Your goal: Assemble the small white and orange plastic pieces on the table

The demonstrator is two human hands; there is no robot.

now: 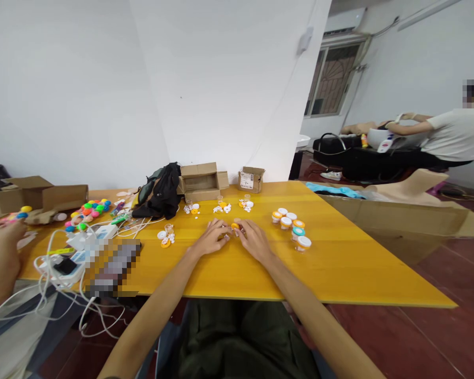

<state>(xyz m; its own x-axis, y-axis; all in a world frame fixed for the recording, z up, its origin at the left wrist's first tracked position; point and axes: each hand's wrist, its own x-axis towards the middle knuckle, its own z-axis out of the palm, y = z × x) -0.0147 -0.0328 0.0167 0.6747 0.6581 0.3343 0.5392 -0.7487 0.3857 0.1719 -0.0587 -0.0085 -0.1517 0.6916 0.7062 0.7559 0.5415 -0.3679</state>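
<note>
Both my hands are over the middle of the table. My left hand (pixel 213 238) rests low with loosely curved fingers, the thumb apart from the index finger, over small white pieces that are partly hidden. My right hand (pixel 255 239) is closed, its fingertips at an orange round lid (pixel 235 226) between the two hands. To the right stands a group of small clear jars with white, orange and teal lids, among them a white-lidded jar (pixel 303 243). Beyond my hands lie small piles of white pieces (pixel 222 208) with orange lids and clear cups. Another orange lid (pixel 165 243) lies to the left.
An open cardboard box (pixel 199 181), a smaller box (pixel 251 180) and a black bag (pixel 158 192) stand along the wall. Left are colourful balls (pixel 89 210), tangled white cables (pixel 43 284), a power strip and another person's arm (pixel 3 258). A person works at the far right.
</note>
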